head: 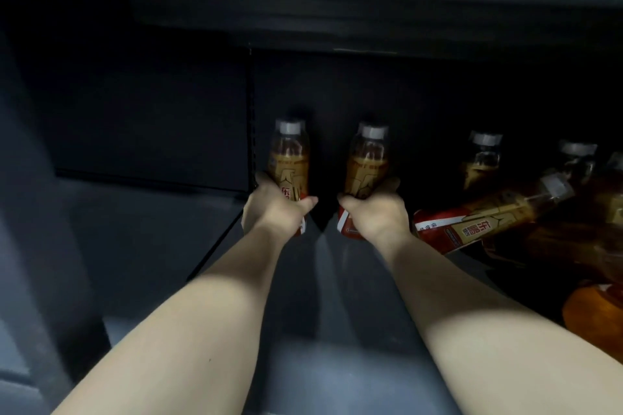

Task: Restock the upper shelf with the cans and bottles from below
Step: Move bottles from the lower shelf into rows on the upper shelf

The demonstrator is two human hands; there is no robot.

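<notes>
Both my arms reach into a dark shelf bay. My left hand (273,209) grips the lower body of an upright amber drink bottle (290,158) with a grey cap and a gold and red label. A second bottle of the same kind (367,165) stands beside it, held near its base by my right hand (377,212). To the right, one such bottle (485,212) lies on its side. Behind it two more (482,162) (578,158) stand upright in the shadow.
A black shelf edge (303,7) runs across the top of the bay. A slotted black upright (251,118) divides this bay from a dark compartment (145,104) on the left. An orange object (593,310) sits at the lower right. Grey floor (320,381) lies below.
</notes>
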